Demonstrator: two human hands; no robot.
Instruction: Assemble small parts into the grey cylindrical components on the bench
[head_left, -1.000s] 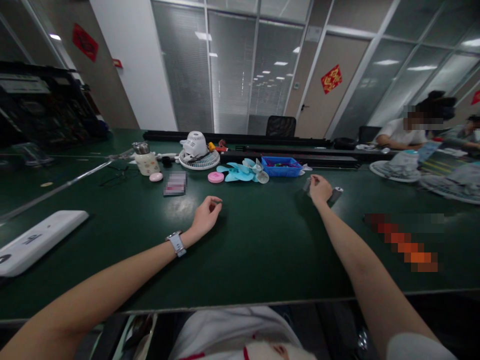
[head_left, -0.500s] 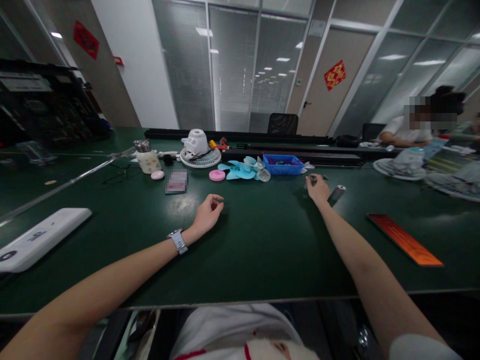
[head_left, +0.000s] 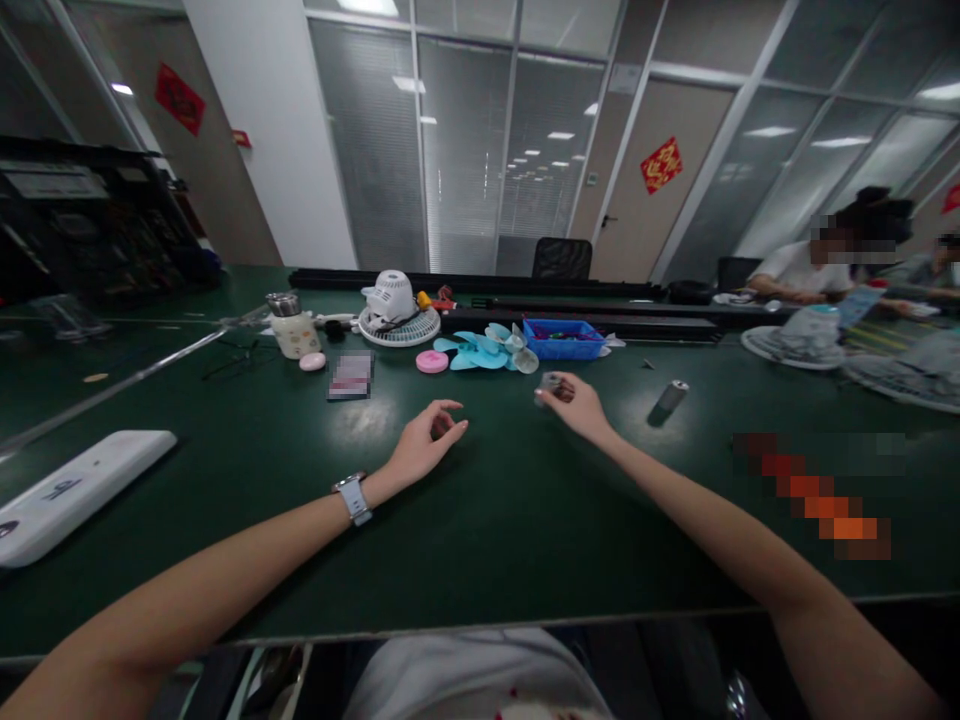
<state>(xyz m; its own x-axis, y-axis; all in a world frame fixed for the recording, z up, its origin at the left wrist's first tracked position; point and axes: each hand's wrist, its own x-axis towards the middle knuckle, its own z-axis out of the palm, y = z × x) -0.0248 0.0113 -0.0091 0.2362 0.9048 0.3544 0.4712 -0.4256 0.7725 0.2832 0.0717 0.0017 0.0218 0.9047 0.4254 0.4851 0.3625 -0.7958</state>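
My left hand [head_left: 424, 445], with a watch [head_left: 352, 498] on its wrist, rests over the green table [head_left: 480, 540]. Its thumb and fingers are apart, holding nothing. Between the fingertips of my right hand [head_left: 583, 408] is a small clear-and-grey object [head_left: 550, 384], partly covered, its kind unclear. Beyond the hands lie light blue fan blades [head_left: 480, 350], a pink disc [head_left: 432, 362] and a blue tray [head_left: 570, 350] of small items. A grey metal cylinder [head_left: 676, 392] stands to the right of my right hand, with a tiny screw-like piece [head_left: 648, 364] behind it.
At the back left are a white fan body [head_left: 391, 298] on its grille, a bottle [head_left: 295, 335] and a pink-white oval item [head_left: 312, 362]. A white panel [head_left: 82, 490] lies left; a blurred orange item [head_left: 821, 495] lies right. Co-workers [head_left: 787, 265] sit at the far right.
My right hand has moved left from beside the grey cylinder, bringing the small clear-and-grey object with it. My left hand has shifted slightly right and its fingers have spread.
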